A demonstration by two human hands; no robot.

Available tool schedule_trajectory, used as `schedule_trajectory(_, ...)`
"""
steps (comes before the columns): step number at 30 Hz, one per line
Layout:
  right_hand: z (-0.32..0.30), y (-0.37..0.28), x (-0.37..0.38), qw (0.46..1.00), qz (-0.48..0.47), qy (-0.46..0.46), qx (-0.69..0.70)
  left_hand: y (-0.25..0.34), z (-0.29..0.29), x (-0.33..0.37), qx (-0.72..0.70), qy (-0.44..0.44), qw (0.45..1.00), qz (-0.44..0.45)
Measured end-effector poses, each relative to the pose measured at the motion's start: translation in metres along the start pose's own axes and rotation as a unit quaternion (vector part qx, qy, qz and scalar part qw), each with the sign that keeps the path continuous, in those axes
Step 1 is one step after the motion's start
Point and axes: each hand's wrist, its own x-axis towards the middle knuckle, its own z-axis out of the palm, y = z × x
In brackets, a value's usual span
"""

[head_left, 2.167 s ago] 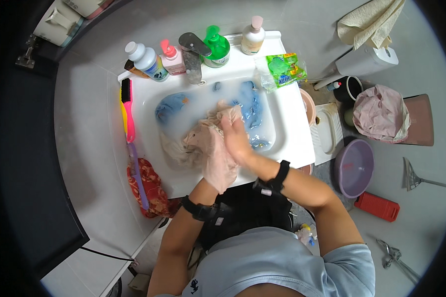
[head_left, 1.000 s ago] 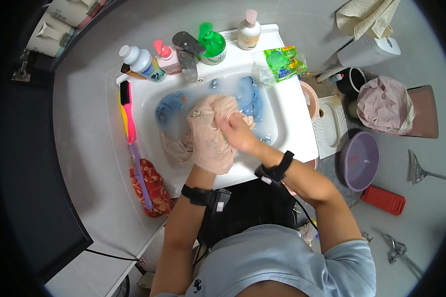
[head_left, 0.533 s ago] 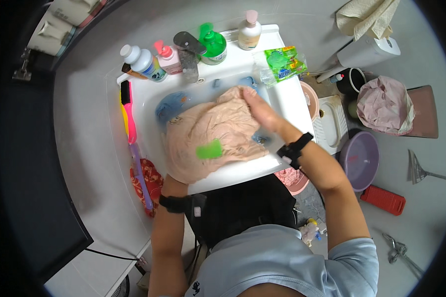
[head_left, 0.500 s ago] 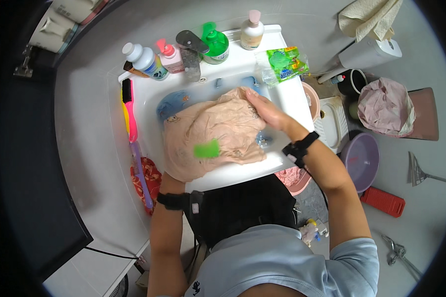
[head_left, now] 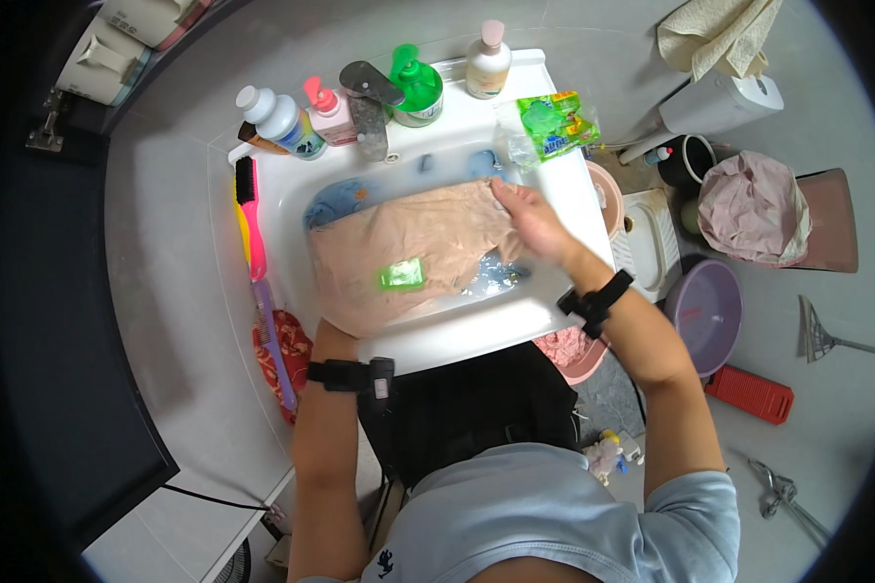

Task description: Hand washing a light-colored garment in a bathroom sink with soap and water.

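A wet peach-coloured garment [head_left: 389,243] is spread above the washbasin [head_left: 457,342], which holds cloudy water. My right hand [head_left: 537,223] pinches its upper right corner, thumb on top. Under the lower left part of the fabric my left hand is hidden; only the wrist and forearm [head_left: 326,428] show, so I cannot tell how its fingers are. On top of the garment, toward its lower middle, lies a green bar of soap [head_left: 402,274]. Blue cloth [head_left: 340,200] sits in the water behind the garment, and more shows by its right edge.
Along the basin's back stand a white bottle [head_left: 280,119], a pink pump bottle [head_left: 332,117], the dark faucet [head_left: 369,112], a green pump bottle [head_left: 418,92] and a cream bottle [head_left: 488,66]. A green packet [head_left: 552,126] lies at the right corner, a pink brush [head_left: 251,214] at the left rim.
The garment has been pulled flatter and straighter, its bunched folds smoothed and its lower right side drawn up, baring water there. The soap bar has shifted slightly up with it.
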Motion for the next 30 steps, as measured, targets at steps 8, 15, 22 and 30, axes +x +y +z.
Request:
schedule_trajectory(8, 0.067, 0.038, -0.003, 0.836, -0.313, 0.146, -0.428, -0.002, 0.067, 0.007, -0.137, 0.113, 0.972, -0.156)
schedule_trajectory(15, 0.074, 0.047, -0.016, 0.813, -0.301, 0.114, -0.486, -0.017, 0.090, -0.010, -0.280, 0.148, 0.931, -0.181)
schedule_trajectory(22, 0.004, 0.013, 0.022, 0.992, -0.004, 0.123, -0.015, 0.014, 0.014, 0.008, 0.059, 0.119, 0.987, 0.093)
schedule_trajectory(30, -0.040, -0.019, -0.006, 0.975, 0.045, -0.159, 0.149, -0.010, 0.003, -0.024, 0.065, 0.062, 0.996, 0.020)
